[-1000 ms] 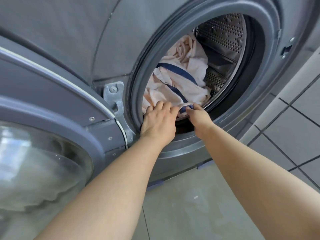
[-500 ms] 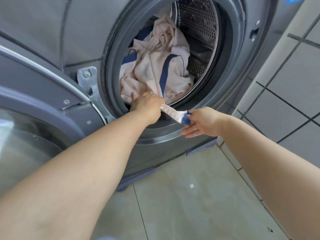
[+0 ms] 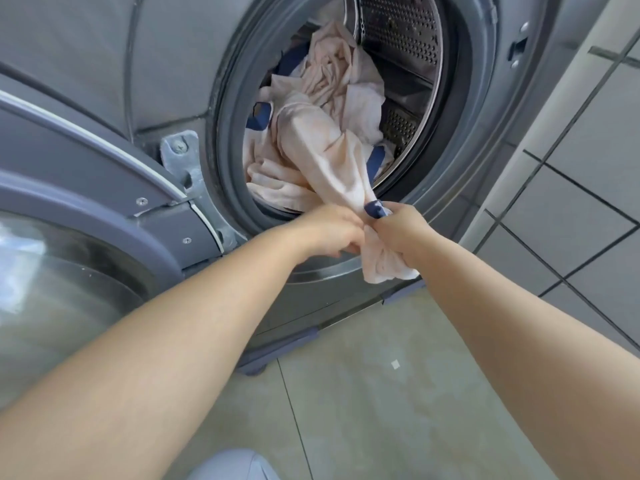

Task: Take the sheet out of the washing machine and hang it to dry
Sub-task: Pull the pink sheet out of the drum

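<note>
Our left hand (image 3: pixel 332 233) and right hand (image 3: pixel 401 233) both grip the sheet (image 3: pixel 332 147), bunched, trailing from the washing machine (image 3: pixel 166 81) drum.

drum mouth (image 3: pixel 408 109): open above the bunched sheet (image 3: pixel 322 133)
left side: open door (image 3: pixel 69 244) blocks

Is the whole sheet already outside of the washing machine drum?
No, only a bunched end of the sheet is pulled out, held by both hands, while most of it lies inside the drum.
</note>
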